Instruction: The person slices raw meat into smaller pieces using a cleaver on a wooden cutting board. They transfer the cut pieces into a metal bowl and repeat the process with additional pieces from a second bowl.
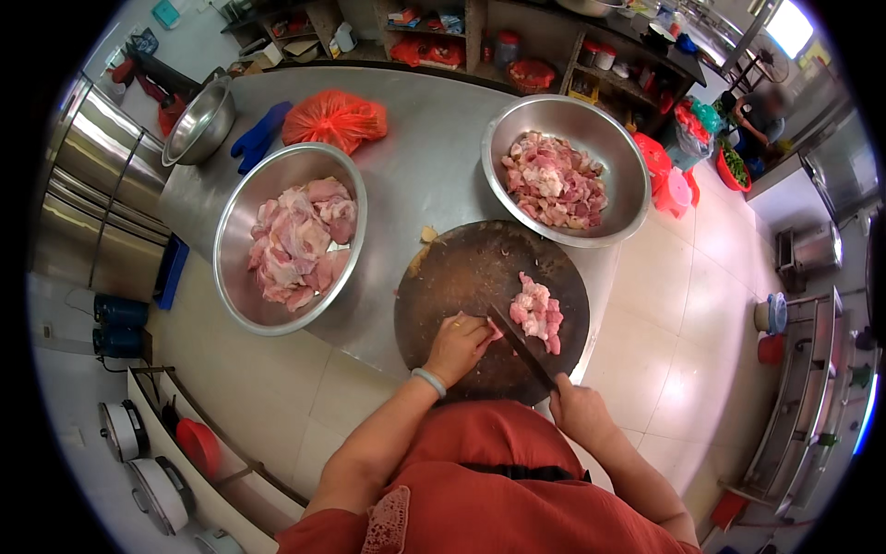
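A round, dark chopping block [443,277] sits at the near edge of the metal table. On it my left hand [457,343] presses a small piece of raw meat [495,329] with curled fingers. My right hand [580,408] grips the handle of a knife [526,353], its blade lying against that piece beside my left fingertips. Cut pieces of raw meat [536,313] form a small heap just right of the blade. Beyond the block, a steel bowl [628,187] contains many cut pieces [554,181]. To the left, another steel bowl [228,284] holds larger raw meat pieces [301,239].
On the metal table [422,138] lie a tied red plastic bag [334,121], blue gloves [259,138] and a tilted steel basin [204,124]. Shelves [477,34] line the back. Another person [761,121] is at the far right, near a red basin of greens [732,168].
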A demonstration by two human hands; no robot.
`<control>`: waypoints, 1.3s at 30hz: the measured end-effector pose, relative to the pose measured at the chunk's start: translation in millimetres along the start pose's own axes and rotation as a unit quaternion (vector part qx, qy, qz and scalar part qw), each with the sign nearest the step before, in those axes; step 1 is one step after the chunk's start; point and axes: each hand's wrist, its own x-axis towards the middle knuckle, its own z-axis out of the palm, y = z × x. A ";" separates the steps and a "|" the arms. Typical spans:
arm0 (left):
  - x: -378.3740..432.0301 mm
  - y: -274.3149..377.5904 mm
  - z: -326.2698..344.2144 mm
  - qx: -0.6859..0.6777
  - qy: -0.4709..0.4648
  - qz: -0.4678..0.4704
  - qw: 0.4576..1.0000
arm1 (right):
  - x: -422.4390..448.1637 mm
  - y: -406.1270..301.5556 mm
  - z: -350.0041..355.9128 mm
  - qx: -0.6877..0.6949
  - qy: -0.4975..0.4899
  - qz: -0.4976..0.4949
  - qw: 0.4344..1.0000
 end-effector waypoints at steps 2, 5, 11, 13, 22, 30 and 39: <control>1.0 2.0 -0.1 -0.001 0.005 -0.001 1.000 | -8.9 -1.5 6.0 -0.010 -0.022 0.027 0.999; -0.2 1.3 -0.2 -0.005 -0.002 -0.005 1.000 | 1.9 -5.2 12.6 0.002 -0.030 0.040 0.999; -6.4 0.4 8.0 0.009 -0.037 -0.017 0.999 | 127.3 -41.1 41.9 0.044 0.083 -0.030 0.995; -7.1 -1.5 5.2 0.023 -0.074 -0.050 0.996 | 153.4 -43.3 40.1 0.027 0.066 -0.021 0.997; -1.8 3.0 -36.8 0.000 0.047 -0.033 0.998 | 70.3 -25.8 -2.8 0.050 0.105 -0.012 0.993; -3.9 -11.2 -11.7 -0.022 -0.030 -0.014 0.999 | 5.0 -13.9 5.5 0.016 -0.031 0.036 0.999; -16.6 3.7 -9.9 -0.034 -0.041 -0.070 0.996 | 136.8 -55.3 53.8 -0.009 0.074 -0.052 0.996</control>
